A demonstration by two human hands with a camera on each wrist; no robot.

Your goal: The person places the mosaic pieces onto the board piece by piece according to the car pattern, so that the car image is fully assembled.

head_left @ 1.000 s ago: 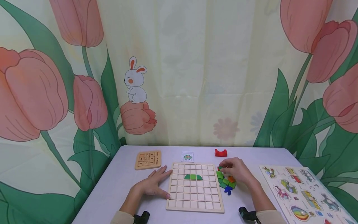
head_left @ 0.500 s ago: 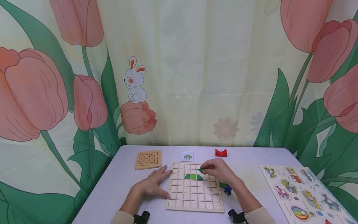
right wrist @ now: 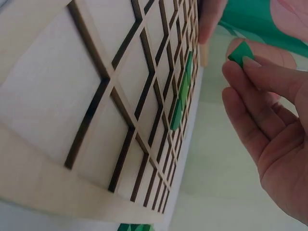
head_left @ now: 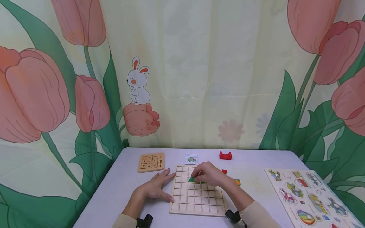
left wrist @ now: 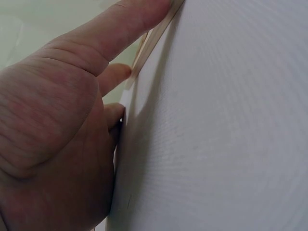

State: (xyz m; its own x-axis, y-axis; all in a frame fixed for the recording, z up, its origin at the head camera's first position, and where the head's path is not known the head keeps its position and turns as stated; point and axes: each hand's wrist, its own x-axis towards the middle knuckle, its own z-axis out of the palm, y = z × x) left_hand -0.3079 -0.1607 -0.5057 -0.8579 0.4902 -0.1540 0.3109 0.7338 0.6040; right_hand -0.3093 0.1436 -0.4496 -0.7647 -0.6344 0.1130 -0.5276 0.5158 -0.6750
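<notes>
A wooden grid board (head_left: 196, 209) lies on the table in the head view. My left hand (head_left: 156, 189) rests at its left side, fingers spread, with the thumb at the frame. Over the upper grid, my right hand (head_left: 209, 173) pinches a small green piece (right wrist: 241, 52) between thumb and finger; the right wrist view shows it raised off the board. A row of green pieces (right wrist: 182, 94), darker at the ends and lighter in the middle, sits in the cells. In the head view the right hand hides most of this row. Only hand, frame edge and tabletop (left wrist: 226, 120) show in the left wrist view.
Right of the board lie loose pieces, among them a red piece (head_left: 224, 171) and an orange piece (head_left: 237, 181), partly behind the right arm. Behind the board are a pattern card (head_left: 191, 159), a red notched block (head_left: 225, 155) and a number-tile board (head_left: 151, 162). A picture puzzle (head_left: 306, 202) lies right.
From the loose pieces at the right, my right hand has moved left over the board with a green piece, first above the right end of the row, now above its left end. The left hand stays put.
</notes>
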